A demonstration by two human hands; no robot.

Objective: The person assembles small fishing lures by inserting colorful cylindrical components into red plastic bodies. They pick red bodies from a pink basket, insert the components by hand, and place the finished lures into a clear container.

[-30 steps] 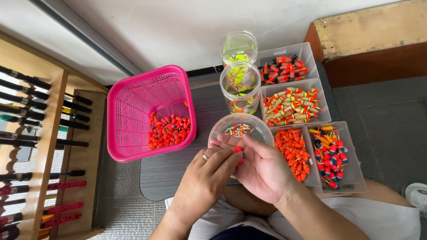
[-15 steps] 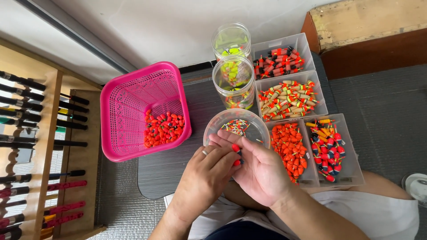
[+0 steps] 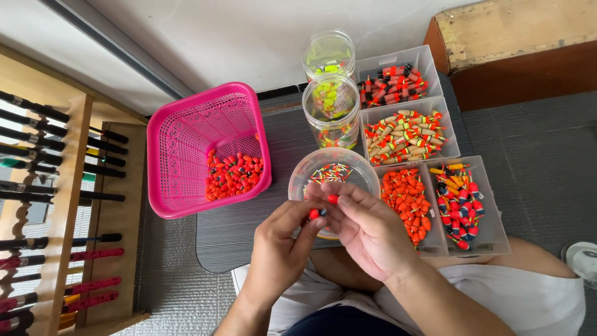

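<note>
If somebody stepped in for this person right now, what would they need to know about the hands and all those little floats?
Left hand: fingertips pinch a small red float.
Right hand: pinches another red float, above the round clear tub.
Pink basket: a pile of red floats in one corner.
Clear trays at right: floats already grouped by kind.
Two clear jars behind the tub hold yellow-green pieces.
Left: the basket's pile.

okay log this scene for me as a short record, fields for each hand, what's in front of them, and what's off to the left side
left hand: fingertips on a small red float
right hand: pinching a second red float
in front: clear round tub with small multicoloured pieces
right side: clear trays of orange and red floats
behind: two clear jars
left side: pink basket with red floats; wooden rod rack
</note>
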